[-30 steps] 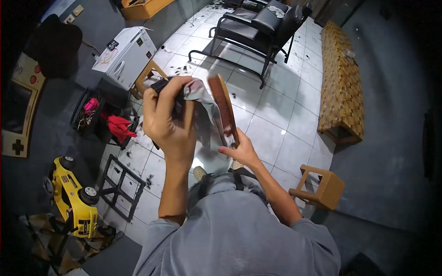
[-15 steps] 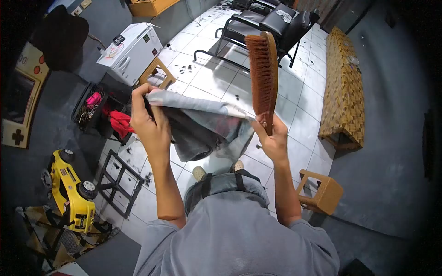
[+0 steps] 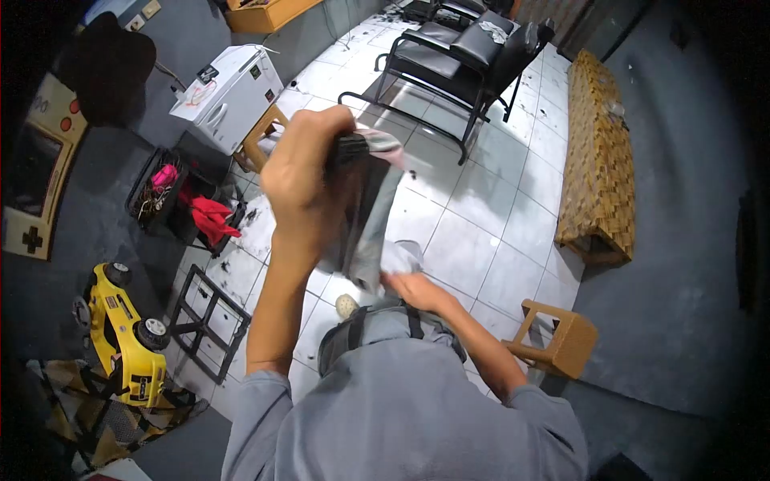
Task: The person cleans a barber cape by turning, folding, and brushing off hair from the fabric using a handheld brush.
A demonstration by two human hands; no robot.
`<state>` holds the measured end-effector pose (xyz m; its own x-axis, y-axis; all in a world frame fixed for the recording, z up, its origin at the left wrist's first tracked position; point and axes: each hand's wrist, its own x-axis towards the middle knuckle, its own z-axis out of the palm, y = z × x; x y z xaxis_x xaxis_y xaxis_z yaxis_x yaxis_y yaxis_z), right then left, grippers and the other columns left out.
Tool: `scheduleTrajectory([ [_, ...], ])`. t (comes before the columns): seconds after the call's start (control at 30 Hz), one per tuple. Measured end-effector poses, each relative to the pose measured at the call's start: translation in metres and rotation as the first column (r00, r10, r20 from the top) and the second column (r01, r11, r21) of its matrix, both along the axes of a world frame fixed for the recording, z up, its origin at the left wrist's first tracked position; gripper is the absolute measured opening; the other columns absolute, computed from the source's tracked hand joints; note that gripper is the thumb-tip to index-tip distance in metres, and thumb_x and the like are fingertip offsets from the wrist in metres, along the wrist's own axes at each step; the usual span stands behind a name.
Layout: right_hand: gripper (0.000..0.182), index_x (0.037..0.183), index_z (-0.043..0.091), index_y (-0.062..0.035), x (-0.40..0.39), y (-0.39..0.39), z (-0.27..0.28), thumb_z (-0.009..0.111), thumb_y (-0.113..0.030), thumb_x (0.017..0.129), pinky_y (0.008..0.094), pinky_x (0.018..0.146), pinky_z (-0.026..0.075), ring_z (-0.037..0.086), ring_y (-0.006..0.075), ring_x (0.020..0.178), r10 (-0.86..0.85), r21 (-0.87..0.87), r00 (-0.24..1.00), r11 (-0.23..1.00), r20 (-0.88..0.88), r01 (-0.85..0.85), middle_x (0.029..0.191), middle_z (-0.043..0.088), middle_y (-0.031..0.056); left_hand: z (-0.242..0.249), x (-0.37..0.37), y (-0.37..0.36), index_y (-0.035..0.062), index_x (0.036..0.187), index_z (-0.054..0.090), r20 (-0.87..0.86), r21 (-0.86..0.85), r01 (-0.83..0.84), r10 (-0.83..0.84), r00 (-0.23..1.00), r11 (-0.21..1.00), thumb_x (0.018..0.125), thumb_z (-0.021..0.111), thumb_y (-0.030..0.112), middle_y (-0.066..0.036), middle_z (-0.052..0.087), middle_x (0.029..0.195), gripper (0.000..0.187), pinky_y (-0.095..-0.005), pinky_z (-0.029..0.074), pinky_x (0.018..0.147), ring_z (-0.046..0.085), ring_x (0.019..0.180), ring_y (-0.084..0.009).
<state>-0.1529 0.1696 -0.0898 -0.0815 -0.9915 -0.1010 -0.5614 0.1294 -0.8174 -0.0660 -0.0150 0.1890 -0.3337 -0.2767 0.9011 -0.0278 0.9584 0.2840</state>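
Note:
My left hand (image 3: 303,180) is closed on the gathered upper end of a grey and black cloth (image 3: 370,220), which hangs down in folds with a pinkish patch near its top. Lower down, my right hand (image 3: 413,290) is at the bottom edge of the cloth, slightly blurred, its fingers pressed together by a pale part of the fabric. What exactly my right fingers grip is hard to make out. No brush shows in this view.
A black reclining chair (image 3: 449,60) stands ahead on the tiled floor. At right are a woven bench (image 3: 597,160) and a brown stool (image 3: 569,345). A yellow toy car (image 3: 124,333), black frame (image 3: 210,322), small white fridge (image 3: 228,96) and basket with red cloth are at left.
The spread cloth now hangs bunched and narrow. My left hand moved right and up; my right hand moved down and left. The brown brush that was upright in my right hand is out of sight.

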Motion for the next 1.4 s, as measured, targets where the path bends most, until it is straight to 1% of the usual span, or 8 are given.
scheduleTrajectory([
  [0.17, 0.041, 0.096, 0.061, -0.0044, -0.015, 0.049, -0.054, 0.034, -0.035, 0.091, 0.0449, 0.071, 0.045, 0.056, 0.0426, 0.083, 0.021, 0.531, 0.97, 0.84, -0.244, 0.115, 0.087, 0.06, 0.0247, 0.004, 0.004, -0.004, 0.0026, 0.085, 0.056, -0.024, 0.051, -0.026, 0.028, 0.999, 0.998, 0.062, 0.062, -0.006, -0.009, 0.056, 0.072, 0.025, -0.0241, 0.044, 0.059, 0.057, 0.063, -0.0177],
  [0.27, 0.039, 0.095, 0.057, -0.0023, -0.042, 0.042, -0.088, 0.035, -0.035, 0.092, 0.0429, 0.063, 0.046, 0.059, 0.037, 0.071, -0.191, 0.193, 0.933, 0.947, -0.306, 0.257, 0.075, 0.059, 0.0214, 0.006, 0.002, 0.001, 0.0007, 0.081, 0.057, 0.206, 0.177, -0.034, -0.003, 0.979, 0.984, 0.07, 0.063, 0.003, -0.012, 0.056, 0.067, 0.013, -0.0262, 0.044, 0.056, 0.058, 0.058, -0.0206],
  [0.47, 0.046, 0.077, 0.04, -0.006, -0.019, -0.01, 0.16, 0.03, -0.048, 0.094, 0.0195, 0.043, 0.028, 0.034, 0.0045, 0.05, -0.256, -0.056, 0.451, 0.818, 0.855, 0.572, 0.06, 0.039, 0.0003, -0.004, -0.008, 0.005, -0.0042, 0.079, 0.061, 0.656, 0.534, -0.207, -0.247, 0.713, 0.82, 0.081, 0.06, 0.017, -0.015, 0.058, 0.059, 0.021, -0.0293, 0.041, 0.05, 0.054, 0.05, -0.019],
  [0.7, 0.035, 0.088, 0.048, -0.0024, 0.015, -0.025, 0.057, 0.036, -0.035, 0.094, 0.0367, 0.048, 0.041, 0.052, 0.0273, 0.051, -0.313, -0.228, 0.932, 0.908, 0.184, 0.35, 0.066, 0.054, 0.0171, 0.001, -0.005, -0.008, 0.0014, 0.088, 0.061, -0.188, 0.963, 0.26, -0.512, 0.838, 0.071, 0.086, 0.058, 0.024, 0.003, 0.057, 0.068, 0.022, -0.0183, 0.04, 0.049, 0.05, 0.055, -0.0033],
  [0.87, 0.046, 0.084, 0.057, 0.001, -0.008, 0.047, -0.106, 0.03, -0.035, 0.093, 0.0486, 0.069, 0.044, 0.057, 0.0427, 0.081, -0.021, 0.332, 0.961, 0.936, -0.276, 0.116, 0.078, 0.058, 0.0261, 0.011, 0.023, -0.013, -0.0039, 0.111, 0.053, -0.535, 0.83, 0.518, -0.563, 0.63, -0.208, 0.086, 0.056, 0.012, -0.007, 0.06, 0.097, 0.03, -0.0227, 0.046, 0.074, 0.058, 0.083, -0.0094],
  [1.1, 0.044, 0.073, 0.048, -0.003, -0.037, -0.007, 0.047, 0.033, -0.039, 0.095, 0.029, 0.048, 0.04, 0.044, 0.0158, 0.046, -0.668, -0.11, 0.69, 0.691, 0.279, 0.714, 0.056, 0.045, 0.0053, -0.029, 0.03, -0.003, 0.0003, 0.123, 0.048, -0.462, 0.876, 0.444, -0.589, 0.663, -0.187, 0.09, 0.052, 0.012, -0.003, 0.058, 0.106, 0.036, -0.0213, 0.041, 0.08, 0.053, 0.09, -0.0087],
  [1.2, 0.042, 0.087, 0.045, -0.0049, -0.019, -0.021, 0.147, 0.03, -0.044, 0.095, 0.0209, 0.043, 0.028, 0.033, 0.004, 0.048, -0.344, -0.04, 0.472, 0.773, 0.812, 0.633, 0.06, 0.039, -0.0018, -0.026, 0.016, 0.014, -0.0006, 0.119, 0.051, -0.204, 0.949, 0.308, -0.624, 0.755, 0.062, 0.091, 0.05, 0.016, 0.001, 0.057, 0.099, 0.032, -0.019, 0.04, 0.075, 0.049, 0.085, -0.005],
  [1.4, 0.029, 0.102, 0.048, -0.0018, 0.006, -0.032, 0.054, 0.037, -0.027, 0.094, 0.045, 0.062, 0.042, 0.056, 0.039, 0.072, -0.384, 0.007, 0.909, 0.922, 0.164, 0.388, 0.076, 0.055, 0.0256, -0.018, 0.012, 0.016, 0.0004, 0.12, 0.048, -0.47, 0.852, 0.515, -0.574, 0.67, -0.097, 0.092, 0.049, 0.016, -0.002, 0.059, 0.095, 0.032, -0.0239, 0.045, 0.073, 0.055, 0.085, -0.0092],
])
